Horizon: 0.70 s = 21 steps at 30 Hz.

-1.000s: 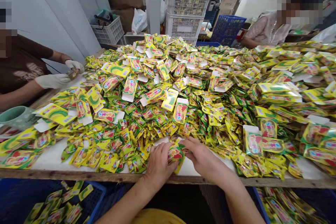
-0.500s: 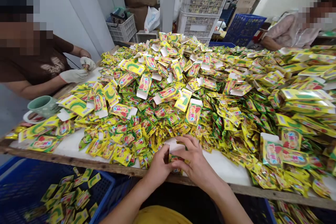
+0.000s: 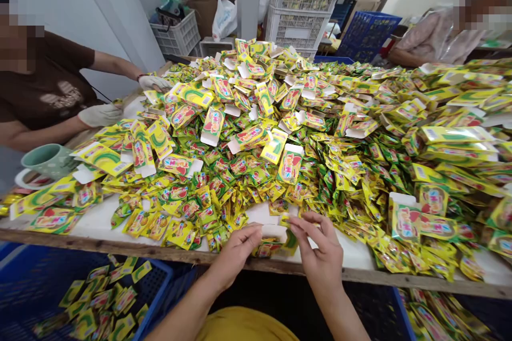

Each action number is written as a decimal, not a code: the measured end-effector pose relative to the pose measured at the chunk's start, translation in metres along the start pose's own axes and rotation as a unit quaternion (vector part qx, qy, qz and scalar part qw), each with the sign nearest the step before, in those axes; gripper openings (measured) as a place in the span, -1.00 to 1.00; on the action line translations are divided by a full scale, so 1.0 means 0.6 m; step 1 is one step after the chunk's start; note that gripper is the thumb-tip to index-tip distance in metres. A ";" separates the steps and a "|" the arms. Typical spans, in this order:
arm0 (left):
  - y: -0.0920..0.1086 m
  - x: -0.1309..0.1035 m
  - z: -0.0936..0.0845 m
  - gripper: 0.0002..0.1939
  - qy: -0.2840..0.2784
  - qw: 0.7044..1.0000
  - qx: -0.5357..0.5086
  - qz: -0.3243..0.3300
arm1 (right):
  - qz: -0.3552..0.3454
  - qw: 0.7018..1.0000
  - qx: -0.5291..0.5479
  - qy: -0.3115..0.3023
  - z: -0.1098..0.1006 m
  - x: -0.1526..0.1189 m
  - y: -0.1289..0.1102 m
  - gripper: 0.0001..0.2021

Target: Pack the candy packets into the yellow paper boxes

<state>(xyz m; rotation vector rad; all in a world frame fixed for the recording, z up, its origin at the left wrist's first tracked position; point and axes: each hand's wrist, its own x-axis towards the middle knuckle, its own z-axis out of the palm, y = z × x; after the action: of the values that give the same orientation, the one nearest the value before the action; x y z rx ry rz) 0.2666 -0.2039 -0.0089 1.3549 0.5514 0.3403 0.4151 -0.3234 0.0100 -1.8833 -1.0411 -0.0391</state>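
Note:
Close to the table's front edge, my left hand (image 3: 239, 250) grips a small yellow-and-green candy box (image 3: 267, 248) by its left side, thumb and fingers closed. The box lies sideways with its white inner flap showing. At its right end my right hand (image 3: 318, 240) pinches a small yellow-green candy packet (image 3: 291, 241) between thumb and fingers. Whether part of that packet is inside the box, I cannot tell. Just beyond my hands rises a heap of small candy packets (image 3: 232, 170), with folded candy boxes (image 3: 290, 164) strewn over it.
A blue crate (image 3: 160, 282) with filled boxes stands below the table at left; another blue crate (image 3: 404, 311) is at lower right. A green mug (image 3: 48, 161) sits at the left edge. A gloved co-worker (image 3: 60, 85) is at left, another person (image 3: 432, 37) at far right.
My hands have moved apart; the right one has shifted right, with a packet now showing in its fingers. The co-worker's gloved hand at left has reached into the heap. The view has shifted slightly.

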 end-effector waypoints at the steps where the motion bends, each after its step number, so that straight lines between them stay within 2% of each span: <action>1: 0.003 -0.001 0.002 -0.71 -0.008 1.000 0.000 -0.006 | -0.012 0.999 -0.034 0.019 -0.002 0.001 0.000 -0.78; 3: 0.007 -0.001 0.008 -0.73 -0.006 1.000 -0.007 -0.030 | -0.005 0.996 -0.073 0.049 -0.006 0.001 0.001 -0.76; 4: 0.009 0.000 0.011 -0.73 0.007 0.999 -0.012 -0.041 | 0.021 0.997 -0.058 0.045 -0.006 -0.001 0.002 -0.77; 6: 0.013 0.001 0.016 -0.71 0.023 0.999 -0.010 -0.046 | 0.114 0.992 0.046 0.005 -0.004 -0.011 0.004 -0.77; 8: 0.013 0.003 0.021 -0.71 0.020 0.999 0.019 -0.022 | 0.211 0.957 0.190 -0.049 0.002 -0.022 0.002 -0.72; 10: 0.009 0.005 0.025 -0.68 0.041 0.997 0.068 0.010 | 0.262 0.914 0.299 -0.085 0.007 -0.030 -0.007 -0.67; 13: 0.000 0.005 0.022 -0.68 0.075 0.990 0.119 0.031 | 0.259 0.887 0.361 -0.124 0.009 -0.030 -0.024 -0.70; 17: -0.006 -0.005 0.002 -0.69 0.051 0.997 0.049 0.020 | 0.291 0.884 0.363 -0.044 0.006 -0.022 -0.025 -0.75; 18: -0.005 -0.010 -0.003 -0.68 0.036 0.999 0.037 0.015 | 0.302 0.880 0.362 -0.056 0.007 -0.021 -0.022 -0.77; 21: 0.001 -0.024 -0.013 -0.67 0.002 0.999 0.040 0.007 | 0.309 0.862 0.367 -0.167 0.019 -0.026 -0.018 -0.79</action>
<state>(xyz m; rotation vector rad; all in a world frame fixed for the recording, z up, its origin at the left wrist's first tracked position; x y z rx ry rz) 0.2503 -0.2053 -0.0067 1.4348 0.5651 0.3354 0.3938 -0.3227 0.0047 -1.4301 -0.4913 0.9573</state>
